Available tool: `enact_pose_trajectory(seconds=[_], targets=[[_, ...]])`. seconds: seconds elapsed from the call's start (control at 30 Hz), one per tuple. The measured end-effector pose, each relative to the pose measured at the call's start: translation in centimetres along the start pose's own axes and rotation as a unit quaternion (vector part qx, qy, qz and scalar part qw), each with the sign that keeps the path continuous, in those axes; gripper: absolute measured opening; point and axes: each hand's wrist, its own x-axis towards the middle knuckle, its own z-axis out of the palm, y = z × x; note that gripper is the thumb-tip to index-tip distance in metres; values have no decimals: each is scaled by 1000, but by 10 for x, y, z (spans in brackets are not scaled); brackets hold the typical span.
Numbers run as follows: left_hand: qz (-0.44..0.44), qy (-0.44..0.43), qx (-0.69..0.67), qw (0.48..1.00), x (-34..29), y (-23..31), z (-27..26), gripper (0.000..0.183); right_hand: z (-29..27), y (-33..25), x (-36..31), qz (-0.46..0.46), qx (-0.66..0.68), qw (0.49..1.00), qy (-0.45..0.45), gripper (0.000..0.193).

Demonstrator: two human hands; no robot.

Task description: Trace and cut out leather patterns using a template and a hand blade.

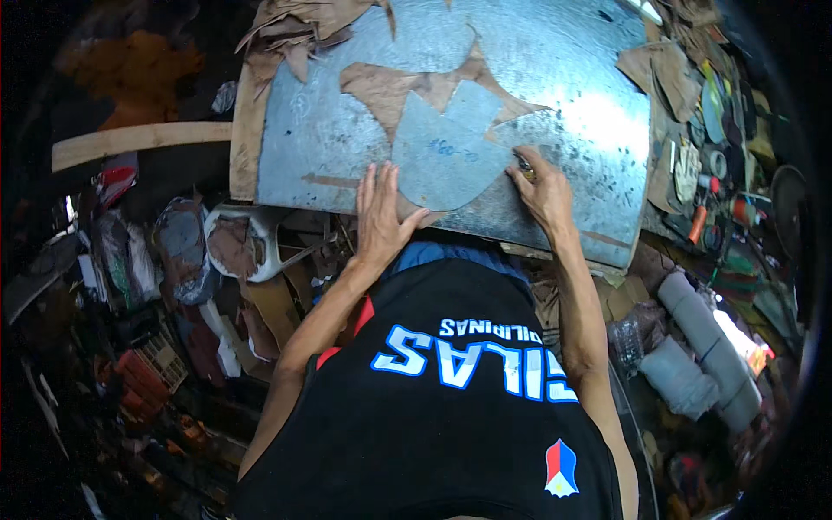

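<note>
A grey-blue pattern piece (446, 156) with handwriting and a notched top lies over a piece of brown leather (373, 85) on a metal-topped worktable (308, 130). My left hand (379, 212) is open, fingers stretched flat at the pattern's lower left edge, the thumb reaching toward its bottom. To the right of the pattern, my right hand (544, 192) is closed around a small dark and yellowish tool (525, 165). Its tip is near the pattern's right edge, and its exact kind is too small to tell.
Leather scraps (299, 26) are heaped at the table's far left corner, and more brown scraps (663, 74) at the far right. Beside the right edge are tape rolls (718, 165) and an orange-handled tool (698, 224). A white plastic chair (269, 238) stands at lower left.
</note>
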Motion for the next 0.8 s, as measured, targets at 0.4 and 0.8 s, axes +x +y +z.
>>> enact_pose_trajectory(seconds=[0.4,0.8], targets=[[-6,4,15,1000,-9,-7,1,88,7,-13,-11,24,-3,1000,-9,30],[-49,3,15,999,-15,23,8,83,-4,-10,11,80,54,995,-35,34]])
